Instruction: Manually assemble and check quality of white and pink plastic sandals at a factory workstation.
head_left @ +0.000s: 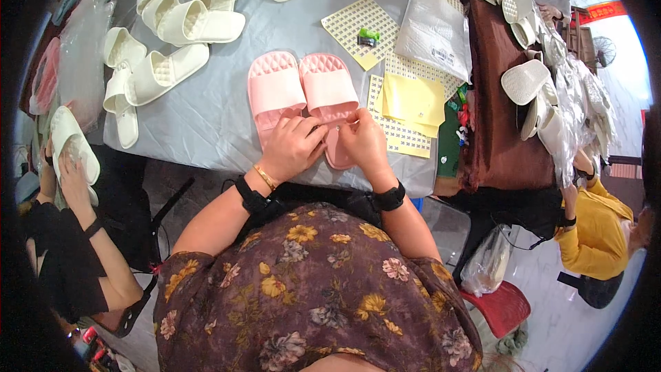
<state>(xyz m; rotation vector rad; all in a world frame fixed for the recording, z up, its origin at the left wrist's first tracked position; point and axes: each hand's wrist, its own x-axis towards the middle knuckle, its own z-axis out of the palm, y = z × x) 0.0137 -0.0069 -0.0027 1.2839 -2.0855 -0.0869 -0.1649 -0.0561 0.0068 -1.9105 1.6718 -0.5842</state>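
Observation:
Two pink slippers lie side by side on the grey table [206,114], toes pointing away from me. My left hand [292,146] rests on the heel of the left pink slipper [274,89]. My right hand [363,141] covers the heel of the right pink slipper [329,86]. The fingertips of both hands meet over the gap between the heels and pinch something small that I cannot make out. Each wrist wears a black band, and the left one also has a gold bracelet.
Several cream slippers [196,22] lie at the table's far left. Yellow sticker sheets [413,100], dotted sheets [361,22] and a clear bag [434,31] sit to the right. One person at the left holds a cream slipper [69,141]; another in yellow [595,231] sits at the right.

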